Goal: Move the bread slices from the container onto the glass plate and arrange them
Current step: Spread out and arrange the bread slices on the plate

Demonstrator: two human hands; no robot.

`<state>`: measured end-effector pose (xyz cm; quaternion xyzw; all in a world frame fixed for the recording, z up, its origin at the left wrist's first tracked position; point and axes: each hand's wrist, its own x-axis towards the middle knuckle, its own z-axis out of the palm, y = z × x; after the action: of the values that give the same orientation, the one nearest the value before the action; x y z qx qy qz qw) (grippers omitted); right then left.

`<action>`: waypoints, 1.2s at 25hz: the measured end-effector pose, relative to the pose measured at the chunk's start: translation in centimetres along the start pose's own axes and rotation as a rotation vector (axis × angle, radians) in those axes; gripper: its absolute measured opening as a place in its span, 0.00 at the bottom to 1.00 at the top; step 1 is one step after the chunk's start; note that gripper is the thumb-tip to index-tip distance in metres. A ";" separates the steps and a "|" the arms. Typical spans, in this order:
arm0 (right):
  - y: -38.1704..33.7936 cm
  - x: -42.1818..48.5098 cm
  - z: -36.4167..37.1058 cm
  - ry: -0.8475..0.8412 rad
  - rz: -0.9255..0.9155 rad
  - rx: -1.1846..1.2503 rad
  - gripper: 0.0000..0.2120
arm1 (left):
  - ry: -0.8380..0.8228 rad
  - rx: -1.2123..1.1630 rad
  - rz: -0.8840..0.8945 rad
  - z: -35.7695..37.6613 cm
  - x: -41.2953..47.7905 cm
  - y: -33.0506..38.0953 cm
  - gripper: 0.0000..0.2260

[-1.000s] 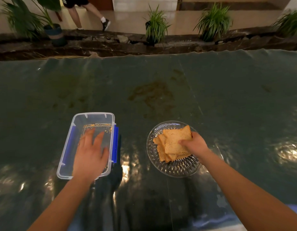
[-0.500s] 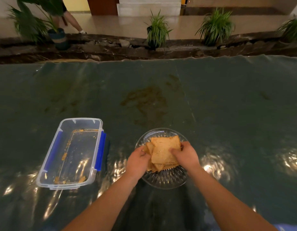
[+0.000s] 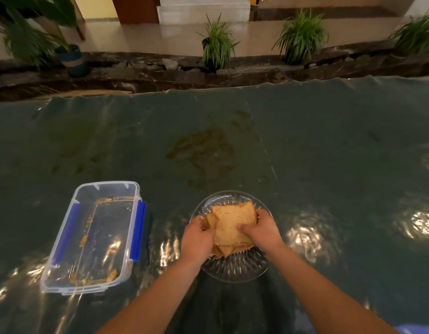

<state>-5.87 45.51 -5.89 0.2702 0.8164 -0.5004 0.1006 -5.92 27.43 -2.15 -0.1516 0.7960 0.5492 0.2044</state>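
Two hands (image 3: 230,235) on one bread stack (image 3: 234,224)

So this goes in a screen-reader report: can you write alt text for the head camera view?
Both hands, left hand and right hand, grip a stack of bread slices on a glass plate. To the left on the dark green table cover sits a clear plastic container holding only crumbs.

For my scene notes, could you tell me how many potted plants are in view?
4: one far left, one centre, one right of centre, one at the right edge, partly cut off.
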 end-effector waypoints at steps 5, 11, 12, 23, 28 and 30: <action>0.3 -0.2 0.2 0.012 0.023 0.037 0.32 | -0.031 -0.106 -0.071 -0.4 0.2 -0.1 0.07; 0.2 -0.1 -0.2 0.076 0.026 0.068 0.27 | -0.198 -0.292 -0.032 -0.8 0.6 0.1 0.21; 0.1 0.1 -0.3 0.083 0.027 0.072 0.27 | -0.205 -0.298 -0.023 -0.7 0.7 0.2 0.21; -1.0 2.5 -0.8 0.071 0.004 0.060 0.24 | -0.175 -0.281 0.010 0.2 3.1 1.0 0.23; -0.9 2.5 -0.8 0.062 -0.005 0.025 0.25 | -0.046 -0.031 0.146 1.2 2.7 1.0 0.22; -1.0 2.5 -0.8 0.076 -0.017 -0.002 0.26 | -0.099 -0.085 0.089 1.5 2.9 1.3 0.22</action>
<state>-8.39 46.69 -5.79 0.2818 0.8223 -0.4899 0.0656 -8.83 29.22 -2.95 -0.0972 0.7668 0.5980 0.2121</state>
